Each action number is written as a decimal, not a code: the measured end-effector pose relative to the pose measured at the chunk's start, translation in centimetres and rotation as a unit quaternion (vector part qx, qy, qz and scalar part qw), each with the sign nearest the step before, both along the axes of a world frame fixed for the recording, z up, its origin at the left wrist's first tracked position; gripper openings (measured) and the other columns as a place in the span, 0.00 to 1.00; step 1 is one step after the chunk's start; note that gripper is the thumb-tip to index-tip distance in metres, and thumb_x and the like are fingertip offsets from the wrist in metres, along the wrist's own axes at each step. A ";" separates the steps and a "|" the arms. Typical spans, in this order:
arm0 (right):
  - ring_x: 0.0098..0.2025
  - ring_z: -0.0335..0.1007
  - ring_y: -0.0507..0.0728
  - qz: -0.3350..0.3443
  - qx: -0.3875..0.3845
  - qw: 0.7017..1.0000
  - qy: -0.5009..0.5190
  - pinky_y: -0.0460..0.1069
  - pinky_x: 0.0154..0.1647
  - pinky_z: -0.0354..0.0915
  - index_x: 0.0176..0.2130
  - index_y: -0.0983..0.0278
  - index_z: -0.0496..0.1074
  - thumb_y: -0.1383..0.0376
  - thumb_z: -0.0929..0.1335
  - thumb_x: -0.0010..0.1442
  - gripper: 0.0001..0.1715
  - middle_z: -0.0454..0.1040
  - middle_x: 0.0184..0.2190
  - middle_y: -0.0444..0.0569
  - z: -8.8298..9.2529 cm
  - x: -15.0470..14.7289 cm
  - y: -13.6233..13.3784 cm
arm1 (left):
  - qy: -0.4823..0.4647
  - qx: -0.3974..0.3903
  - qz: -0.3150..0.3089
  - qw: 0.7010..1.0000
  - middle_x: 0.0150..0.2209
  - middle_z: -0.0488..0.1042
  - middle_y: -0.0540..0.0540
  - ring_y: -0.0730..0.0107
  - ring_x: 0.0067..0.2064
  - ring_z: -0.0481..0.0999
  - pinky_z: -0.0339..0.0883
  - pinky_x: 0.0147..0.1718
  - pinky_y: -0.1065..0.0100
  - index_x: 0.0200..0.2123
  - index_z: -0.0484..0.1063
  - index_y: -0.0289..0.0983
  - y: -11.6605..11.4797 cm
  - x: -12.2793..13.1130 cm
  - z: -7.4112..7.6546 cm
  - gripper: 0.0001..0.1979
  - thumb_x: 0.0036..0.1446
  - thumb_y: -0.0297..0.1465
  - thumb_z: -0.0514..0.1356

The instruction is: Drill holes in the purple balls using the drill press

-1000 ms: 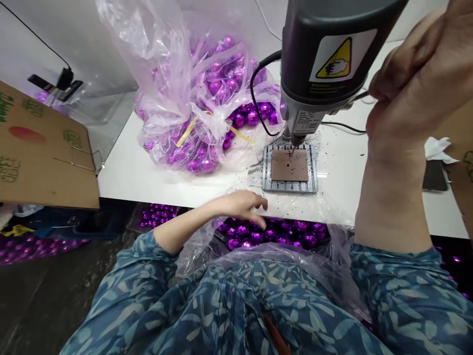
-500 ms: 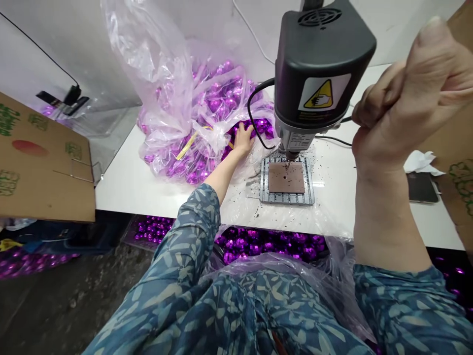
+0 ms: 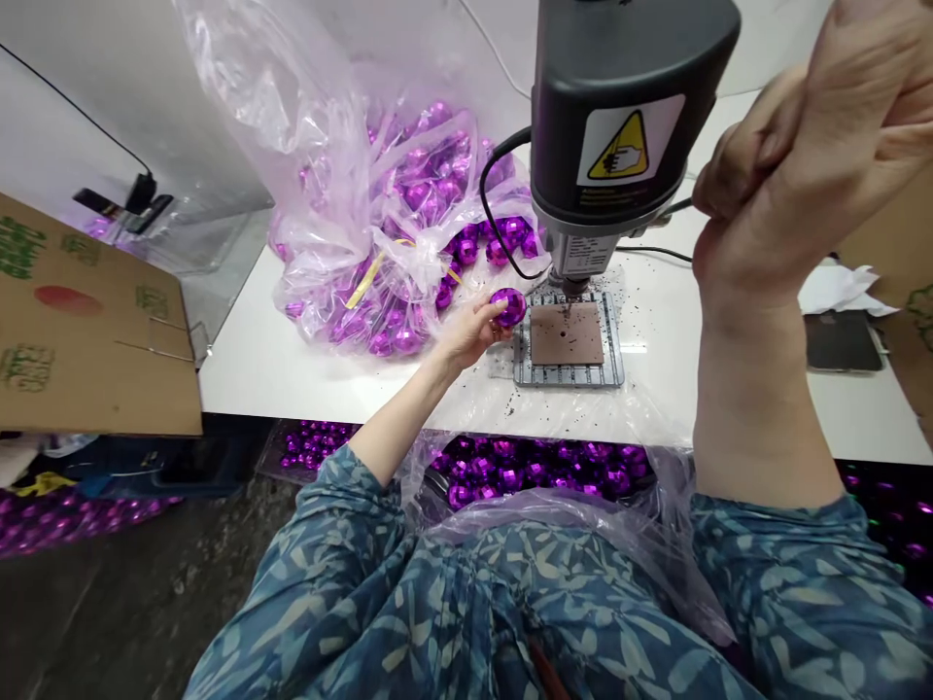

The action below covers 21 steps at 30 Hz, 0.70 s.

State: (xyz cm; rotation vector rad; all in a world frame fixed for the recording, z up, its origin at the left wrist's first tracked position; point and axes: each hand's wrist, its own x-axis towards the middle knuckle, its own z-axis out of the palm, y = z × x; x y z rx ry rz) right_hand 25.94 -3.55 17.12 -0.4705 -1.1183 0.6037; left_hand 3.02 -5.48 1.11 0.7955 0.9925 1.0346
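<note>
Moved since the earlier frame: one purple ball (image 3: 513, 308) and the left hand (image 3: 470, 332) have come out of the mouth of the plastic bag (image 3: 306, 199) and nearer the drill. Ball position: at the left fingertips, clamped between thumb and fingers, just beside the base plate (image 3: 520, 372).

Risks, as I judge them from where I stand. Ball is smooth-looking and round, pinched near its end; a light or off-centre grip could let it roll out of the fingers. Directly right of the left hand lies the brown board (image 3: 550, 348) with its small hole, and above it the drill bit (image 3: 569, 305). If the right hand pulled the lever (image 3: 679, 206) while the left fingers were under the bit, they could be struck; a ball seated badly could skid or spin. Black cable (image 3: 487, 219) loops beyond the left hand and might snag it. Whether the bit is turning, I cannot tell.

Pose. Left forearm runs forward and inward, wrist nearly straight, thumb uppermost. Right hand (image 3: 809, 170) is well apart from the left, raised high beside the drill (image 3: 619, 87), forearm near upright, fingers curled; it appears closed round the lever's outer end, though the knuckles hide the contact.
</note>
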 end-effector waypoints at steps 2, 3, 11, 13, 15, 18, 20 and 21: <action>0.15 0.53 0.41 -0.032 0.024 0.999 0.013 0.42 0.19 0.38 0.22 0.67 0.39 0.41 0.72 0.48 0.45 0.38 0.15 0.41 -0.2 -0.1 0.4 | 0.007 0.012 -0.007 1.000 0.39 0.81 0.47 0.73 0.32 0.77 0.72 0.32 0.69 0.49 0.74 0.38 -0.9 1.1 -0.4 0.16 0.61 0.35 0.71; 0.15 0.53 0.41 -0.041 0.027 0.999 0.012 0.42 0.19 0.38 0.22 0.66 0.39 0.41 0.71 0.48 0.45 0.39 0.15 0.41 -0.3 -0.1 0.6 | 0.005 0.014 -0.008 1.000 0.38 0.81 0.47 0.73 0.31 0.77 0.73 0.32 0.70 0.49 0.73 0.38 -1.1 1.5 -0.6 0.16 0.62 0.37 0.70; 0.15 0.53 0.40 -0.059 0.033 0.998 -0.006 0.40 0.20 0.40 0.24 0.68 0.37 0.36 0.70 0.48 0.49 0.39 0.14 0.40 -1.0 0.0 1.1 | 0.062 0.043 -0.029 0.997 0.38 0.80 0.51 0.80 0.27 0.75 0.72 0.31 0.72 0.51 0.74 0.36 -1.1 3.8 -2.2 0.27 0.50 0.32 0.78; 0.14 0.50 0.40 -0.069 0.054 0.996 -0.001 0.41 0.19 0.39 0.24 0.68 0.36 0.36 0.69 0.49 0.49 0.37 0.13 0.40 -1.1 -0.1 1.4 | 0.094 0.063 -0.026 0.993 0.38 0.80 0.51 0.79 0.27 0.75 0.73 0.31 0.71 0.54 0.75 0.36 -0.8 4.2 -2.6 0.29 0.49 0.32 0.78; 0.13 0.48 0.41 -0.080 0.072 0.994 0.011 0.42 0.18 0.37 0.24 0.66 0.36 0.36 0.69 0.51 0.48 0.37 0.13 0.39 -1.2 -0.2 1.8 | 0.135 0.074 -0.031 0.988 0.38 0.81 0.50 0.77 0.28 0.76 0.74 0.32 0.70 0.56 0.76 0.36 -0.5 4.6 -3.0 0.30 0.51 0.33 0.78; 0.13 0.49 0.41 -0.081 0.068 0.994 0.015 0.43 0.17 0.37 0.24 0.65 0.38 0.37 0.69 0.52 0.46 0.38 0.14 0.39 -1.2 -0.4 2.0 | 0.181 0.091 -0.049 0.978 0.42 0.82 0.45 0.71 0.33 0.79 0.77 0.35 0.67 0.59 0.76 0.36 0.0 4.9 -3.7 0.32 0.52 0.35 0.78; 0.14 0.50 0.42 -0.082 0.062 0.995 0.015 0.44 0.16 0.38 0.24 0.65 0.40 0.36 0.70 0.51 0.46 0.37 0.14 0.39 -1.3 -0.4 2.0 | 0.195 0.112 -0.057 0.973 0.47 0.82 0.42 0.67 0.40 0.81 0.79 0.41 0.64 0.59 0.76 0.36 0.2 5.1 -4.0 0.33 0.52 0.35 0.78; 0.14 0.49 0.43 -0.083 0.061 0.995 0.018 0.44 0.16 0.38 0.24 0.65 0.40 0.35 0.70 0.50 0.46 0.37 0.14 0.39 -1.3 -0.4 2.0 | 0.204 0.126 -0.059 0.969 0.50 0.82 0.40 0.65 0.43 0.82 0.80 0.44 0.62 0.59 0.76 0.36 0.3 5.2 -4.2 0.32 0.52 0.35 0.78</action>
